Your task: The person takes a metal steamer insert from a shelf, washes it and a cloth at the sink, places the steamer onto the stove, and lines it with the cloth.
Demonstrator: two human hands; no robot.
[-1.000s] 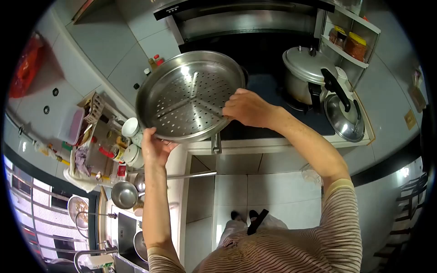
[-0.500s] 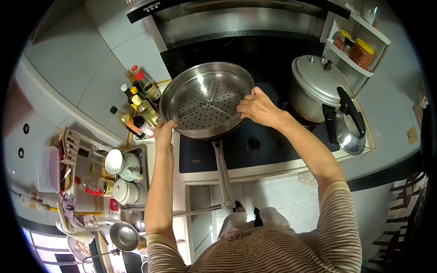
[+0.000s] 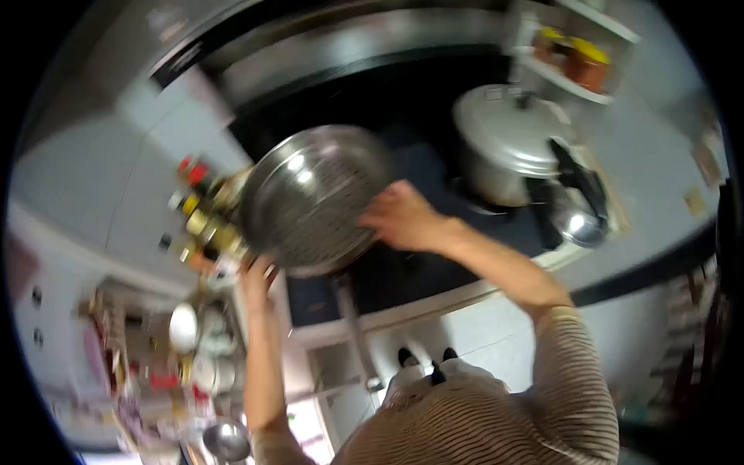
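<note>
A round steel steamer tray with many small holes rests over a long-handled pan on the left of the black stove. My right hand is at the tray's right rim, fingers bent and pinched on it. At the lower left rim is my left hand; motion blurs its fingers, and I cannot tell whether they still grip the metal. The pan's body is mostly hidden below the tray, while its handle points towards me over the counter edge.
A lidded pressure cooker stands on the stove's right side, beside a domed steel lid. Sauce bottles crowd the left corner. Lower left are a white bowl and a steel bowl. A shelf holds yellow-lidded jars.
The tray was held up over the counter, then came down over the pan on the stove. The view has since shifted and blurred, with both hands still by the rim.
</note>
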